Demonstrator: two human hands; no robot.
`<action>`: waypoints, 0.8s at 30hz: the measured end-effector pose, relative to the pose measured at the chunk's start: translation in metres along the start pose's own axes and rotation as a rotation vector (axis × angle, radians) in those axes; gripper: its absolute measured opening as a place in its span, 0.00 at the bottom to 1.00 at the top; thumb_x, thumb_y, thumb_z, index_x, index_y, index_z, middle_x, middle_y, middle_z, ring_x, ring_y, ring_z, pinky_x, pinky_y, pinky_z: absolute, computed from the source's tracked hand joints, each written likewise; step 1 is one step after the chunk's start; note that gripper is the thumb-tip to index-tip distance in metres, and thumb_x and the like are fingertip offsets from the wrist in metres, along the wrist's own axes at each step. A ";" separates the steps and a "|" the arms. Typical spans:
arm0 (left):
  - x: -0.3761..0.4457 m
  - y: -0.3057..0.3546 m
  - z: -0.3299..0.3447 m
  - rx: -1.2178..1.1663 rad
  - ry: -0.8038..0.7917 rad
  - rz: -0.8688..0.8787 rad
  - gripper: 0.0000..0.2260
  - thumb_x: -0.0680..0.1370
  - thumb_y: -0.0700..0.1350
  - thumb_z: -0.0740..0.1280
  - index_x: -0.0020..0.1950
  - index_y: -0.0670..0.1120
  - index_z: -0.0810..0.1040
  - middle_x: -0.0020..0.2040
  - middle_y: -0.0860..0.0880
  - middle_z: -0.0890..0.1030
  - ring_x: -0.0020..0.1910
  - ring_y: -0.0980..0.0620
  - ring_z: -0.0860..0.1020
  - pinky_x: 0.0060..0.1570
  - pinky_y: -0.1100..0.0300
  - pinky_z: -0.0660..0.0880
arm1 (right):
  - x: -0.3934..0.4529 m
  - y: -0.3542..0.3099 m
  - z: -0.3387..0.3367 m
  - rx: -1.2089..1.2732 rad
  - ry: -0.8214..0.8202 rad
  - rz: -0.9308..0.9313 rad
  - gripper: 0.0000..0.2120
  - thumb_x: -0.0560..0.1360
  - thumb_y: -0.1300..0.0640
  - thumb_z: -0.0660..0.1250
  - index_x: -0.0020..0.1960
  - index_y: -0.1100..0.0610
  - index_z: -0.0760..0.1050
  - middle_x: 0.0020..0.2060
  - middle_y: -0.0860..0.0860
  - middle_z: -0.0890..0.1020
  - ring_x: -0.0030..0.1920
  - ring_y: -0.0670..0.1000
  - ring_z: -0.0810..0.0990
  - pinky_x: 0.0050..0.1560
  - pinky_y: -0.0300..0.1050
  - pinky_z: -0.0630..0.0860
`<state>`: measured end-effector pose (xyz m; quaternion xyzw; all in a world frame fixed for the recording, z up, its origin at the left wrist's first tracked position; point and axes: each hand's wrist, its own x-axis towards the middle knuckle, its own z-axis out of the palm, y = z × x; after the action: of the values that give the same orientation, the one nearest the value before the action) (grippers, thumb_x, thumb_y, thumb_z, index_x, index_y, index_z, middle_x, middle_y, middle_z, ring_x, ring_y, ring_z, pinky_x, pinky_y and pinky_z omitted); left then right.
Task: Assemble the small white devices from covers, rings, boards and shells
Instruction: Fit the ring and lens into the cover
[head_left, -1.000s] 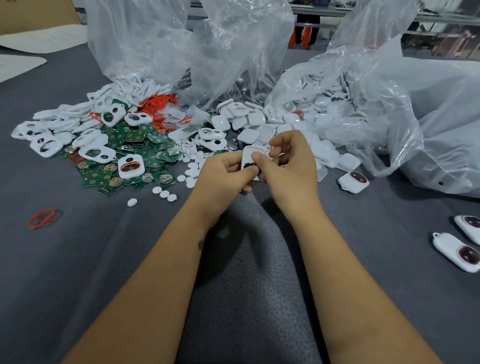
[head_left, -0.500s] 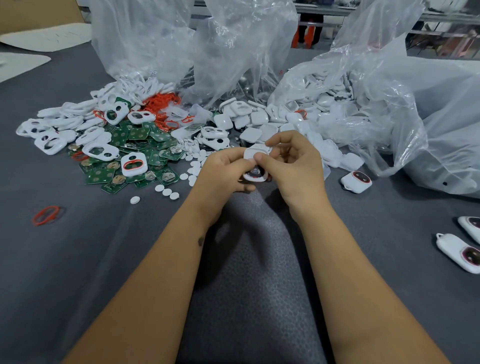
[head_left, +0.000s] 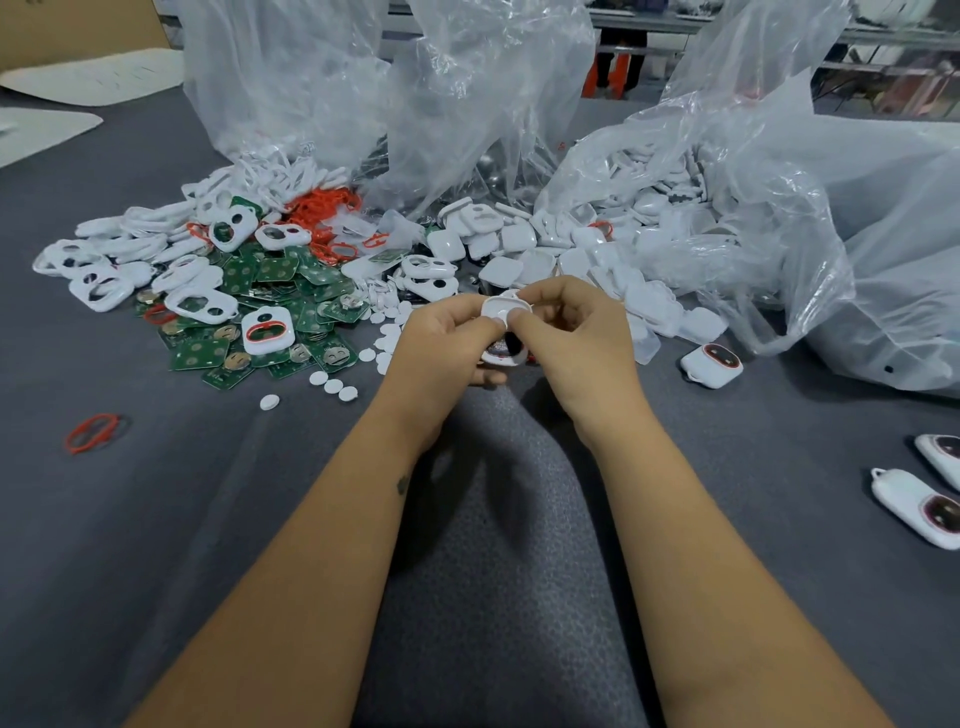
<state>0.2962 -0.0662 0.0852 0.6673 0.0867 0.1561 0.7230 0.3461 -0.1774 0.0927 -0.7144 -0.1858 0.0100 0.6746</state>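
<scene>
Head view: left hand (head_left: 441, 343) and right hand (head_left: 576, 338) meeting above grey table mat (head_left: 156, 519), both pinching one small white device (head_left: 501, 332), thumbs pressed on its white upper face, fingers curled behind; dark opening with a trace of red at its lower end, between the thumbs. Just beyond the knuckles, white round discs (head_left: 384, 332) scattered on the mat, four more loose discs (head_left: 332, 387) nearer left. Further left, heap of green circuit boards (head_left: 280, 291) with coin cells, white two-hole covers (head_left: 98, 286) lying over and beside them, one cover fitted with a red ring (head_left: 266, 332). Tangle of orange-red rings (head_left: 322, 205) behind the boards; single red ring (head_left: 93, 432) well apart on the left. Behind the hands, white square shells (head_left: 524, 254) spilling from clear plastic bags (head_left: 727, 171). To the right, one finished device (head_left: 711, 366) near the bag edge, two more finished devices (head_left: 919, 514) by the right border.
</scene>
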 end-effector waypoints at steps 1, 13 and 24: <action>0.000 0.000 0.000 -0.002 -0.008 0.002 0.11 0.79 0.37 0.63 0.48 0.47 0.83 0.40 0.50 0.83 0.39 0.54 0.79 0.31 0.64 0.77 | 0.000 0.000 0.000 -0.006 0.002 -0.005 0.04 0.72 0.66 0.70 0.44 0.59 0.79 0.30 0.48 0.75 0.32 0.45 0.73 0.34 0.37 0.71; 0.000 0.001 -0.002 -0.063 0.025 -0.040 0.11 0.78 0.34 0.62 0.44 0.44 0.82 0.36 0.47 0.82 0.34 0.53 0.78 0.29 0.63 0.74 | -0.001 0.003 0.000 0.026 -0.051 -0.045 0.05 0.73 0.65 0.70 0.41 0.56 0.79 0.33 0.50 0.79 0.36 0.46 0.75 0.37 0.37 0.74; 0.003 0.014 -0.013 -0.199 0.221 -0.151 0.11 0.77 0.37 0.63 0.38 0.45 0.81 0.38 0.43 0.84 0.36 0.50 0.82 0.31 0.61 0.78 | -0.004 0.010 0.000 -0.084 0.141 -0.035 0.10 0.77 0.58 0.64 0.40 0.48 0.78 0.33 0.42 0.79 0.39 0.45 0.78 0.44 0.39 0.72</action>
<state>0.2935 -0.0522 0.0979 0.5629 0.1996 0.1816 0.7812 0.3451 -0.1783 0.0823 -0.7375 -0.1506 -0.0601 0.6556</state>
